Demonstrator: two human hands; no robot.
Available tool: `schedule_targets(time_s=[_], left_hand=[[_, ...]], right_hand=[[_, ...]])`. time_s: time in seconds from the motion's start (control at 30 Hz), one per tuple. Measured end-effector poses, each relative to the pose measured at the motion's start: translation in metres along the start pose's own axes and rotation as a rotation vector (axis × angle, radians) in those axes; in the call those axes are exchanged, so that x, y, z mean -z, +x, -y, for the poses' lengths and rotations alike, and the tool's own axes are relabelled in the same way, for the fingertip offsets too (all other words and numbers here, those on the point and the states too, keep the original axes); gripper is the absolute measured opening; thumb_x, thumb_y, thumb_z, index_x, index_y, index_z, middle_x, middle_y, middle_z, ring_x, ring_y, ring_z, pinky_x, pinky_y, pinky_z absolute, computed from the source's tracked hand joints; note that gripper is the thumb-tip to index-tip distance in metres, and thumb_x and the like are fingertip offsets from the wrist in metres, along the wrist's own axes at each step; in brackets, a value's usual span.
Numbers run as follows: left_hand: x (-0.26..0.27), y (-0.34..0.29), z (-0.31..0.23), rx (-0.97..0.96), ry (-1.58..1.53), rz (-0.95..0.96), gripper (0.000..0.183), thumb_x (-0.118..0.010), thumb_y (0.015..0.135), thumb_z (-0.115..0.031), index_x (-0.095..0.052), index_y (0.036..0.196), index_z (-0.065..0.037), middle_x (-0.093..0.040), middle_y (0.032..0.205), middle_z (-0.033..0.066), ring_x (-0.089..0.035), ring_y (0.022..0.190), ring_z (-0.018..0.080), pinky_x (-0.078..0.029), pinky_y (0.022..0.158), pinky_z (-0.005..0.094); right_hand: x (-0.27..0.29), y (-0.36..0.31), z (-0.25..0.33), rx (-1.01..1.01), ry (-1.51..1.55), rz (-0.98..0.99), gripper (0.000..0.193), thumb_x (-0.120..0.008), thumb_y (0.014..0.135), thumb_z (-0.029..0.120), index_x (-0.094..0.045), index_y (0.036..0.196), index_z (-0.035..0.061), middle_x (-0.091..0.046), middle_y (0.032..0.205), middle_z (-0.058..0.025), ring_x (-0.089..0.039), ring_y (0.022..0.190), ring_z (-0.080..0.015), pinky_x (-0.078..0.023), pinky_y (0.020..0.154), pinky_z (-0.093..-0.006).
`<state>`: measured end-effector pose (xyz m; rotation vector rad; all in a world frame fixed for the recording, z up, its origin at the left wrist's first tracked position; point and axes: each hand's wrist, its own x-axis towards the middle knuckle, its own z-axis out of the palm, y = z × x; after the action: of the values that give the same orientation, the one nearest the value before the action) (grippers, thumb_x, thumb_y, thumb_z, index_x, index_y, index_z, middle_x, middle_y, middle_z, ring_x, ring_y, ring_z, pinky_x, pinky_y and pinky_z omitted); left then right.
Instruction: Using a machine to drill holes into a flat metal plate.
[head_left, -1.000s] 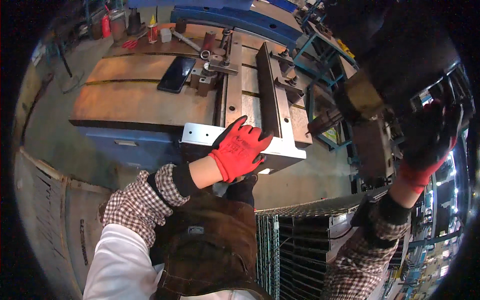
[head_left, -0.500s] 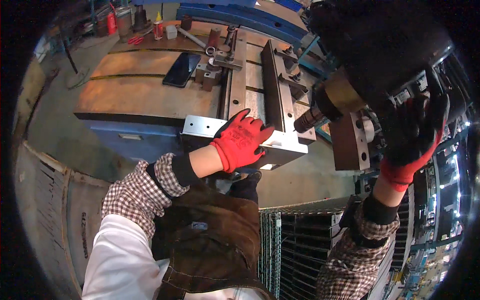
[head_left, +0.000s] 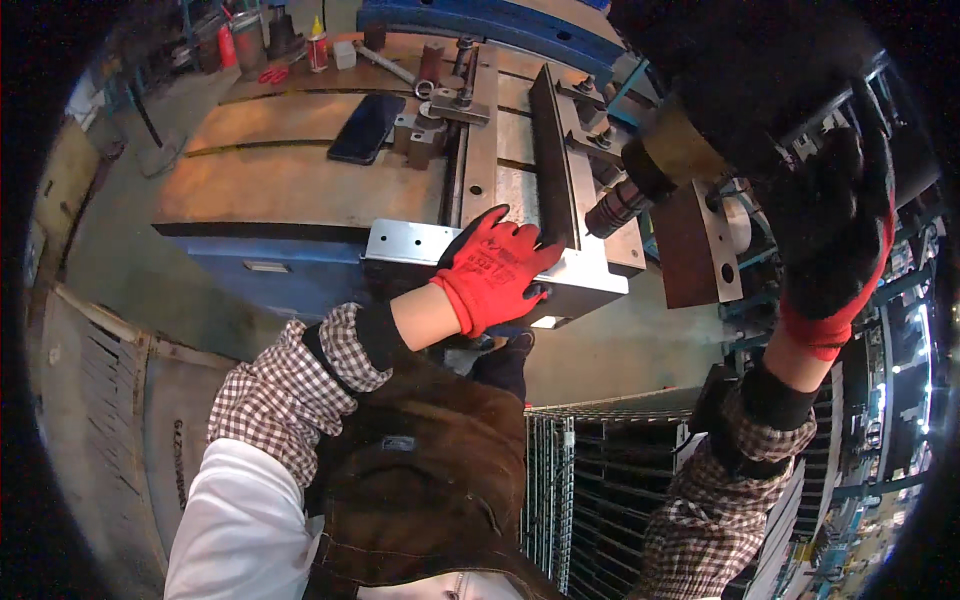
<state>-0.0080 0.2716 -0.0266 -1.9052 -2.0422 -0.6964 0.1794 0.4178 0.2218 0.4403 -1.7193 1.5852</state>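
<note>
My left hand (head_left: 495,275), in a red glove with a black palm, lies over a long silvery metal bar (head_left: 400,240) with small holes. The fingers reach across its top and the thumb comes down at its front face, so the bar is held against the end of a fixture. Just right of it, a dark chuck (head_left: 617,208) slants down from a black machine head (head_left: 740,80), its tip close to the bar's right part. My right hand (head_left: 835,240), gloved alike, is raised against the dark machine; its black fingers blend into it, hiding any grip.
Bolted clamps (head_left: 590,140) and steel rails (head_left: 482,150) run back along the slotted table (head_left: 300,185). On it are a phone (head_left: 367,128), metal blocks (head_left: 420,140), a wrench (head_left: 385,65), and a red bottle (head_left: 317,50). A brown steel block (head_left: 690,245) hangs beside the chuck.
My right hand has shifted up and to the right in the picture. My left hand stays on the bar. The view has turned slightly, and the chuck still stands beside the bar.
</note>
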Motion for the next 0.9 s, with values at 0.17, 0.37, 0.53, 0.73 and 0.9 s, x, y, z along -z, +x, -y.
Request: schedule_targets(time_s=[0.17, 0.37, 0.53, 0.73, 0.9], left_hand=[[0.001, 0.002, 0.005, 0.007, -0.016, 0.026, 0.067, -0.073, 0.082, -0.039, -0.054, 0.141, -0.016, -0.061, 0.107, 0.0111, -0.059, 0.109, 0.0298, -0.032, 0.115, 0.0516], [0.001, 0.003, 0.005, -0.015, -0.069, 0.012, 0.067, -0.074, 0.08, -0.037, -0.055, 0.14, -0.013, -0.061, 0.106, 0.0122, -0.059, 0.109, 0.0323, -0.033, 0.115, 0.052], [-0.002, 0.003, 0.0, 0.009, -0.062, 0.007, 0.068, -0.074, 0.079, -0.036, -0.055, 0.14, -0.013, -0.061, 0.119, 0.0154, -0.057, 0.116, 0.0356, -0.033, 0.116, 0.0515], [-0.002, 0.005, -0.009, 0.022, -0.109, -0.035, 0.067, -0.075, 0.078, -0.034, -0.055, 0.138, -0.011, -0.057, 0.131, 0.0159, -0.054, 0.121, 0.0377, -0.036, 0.114, 0.0492], [-0.003, 0.006, -0.007, 0.04, -0.136, -0.023, 0.064, -0.076, 0.078, -0.032, -0.057, 0.135, -0.012, -0.059, 0.129, 0.0143, -0.054, 0.121, 0.0381, -0.039, 0.111, 0.0478]], right_hand=[[0.001, -0.012, -0.004, 0.082, -0.183, -0.029, 0.063, -0.072, 0.091, 0.015, -0.046, 0.146, 0.0005, -0.056, 0.144, -0.0146, -0.058, 0.128, -0.0307, -0.048, 0.106, -0.041], [0.005, -0.025, 0.0, 0.135, -0.376, -0.076, 0.061, -0.07, 0.091, 0.016, -0.046, 0.145, -0.0002, -0.057, 0.143, -0.0151, -0.058, 0.127, -0.0309, -0.049, 0.105, -0.0412], [0.007, -0.033, -0.007, 0.125, -0.499, -0.099, 0.06, -0.069, 0.092, 0.017, -0.047, 0.145, -0.0007, -0.057, 0.142, -0.0155, -0.059, 0.126, -0.0311, -0.049, 0.105, -0.0413], [0.006, -0.016, -0.011, 0.081, -0.612, -0.078, 0.059, -0.067, 0.093, 0.018, -0.047, 0.144, -0.0014, -0.058, 0.141, -0.0159, -0.059, 0.125, -0.0313, -0.05, 0.104, -0.0415], [0.007, -0.013, -0.018, 0.07, -0.652, -0.082, 0.058, -0.066, 0.093, 0.019, -0.048, 0.144, -0.002, -0.058, 0.14, -0.0163, -0.06, 0.124, -0.0315, -0.05, 0.104, -0.0416]])
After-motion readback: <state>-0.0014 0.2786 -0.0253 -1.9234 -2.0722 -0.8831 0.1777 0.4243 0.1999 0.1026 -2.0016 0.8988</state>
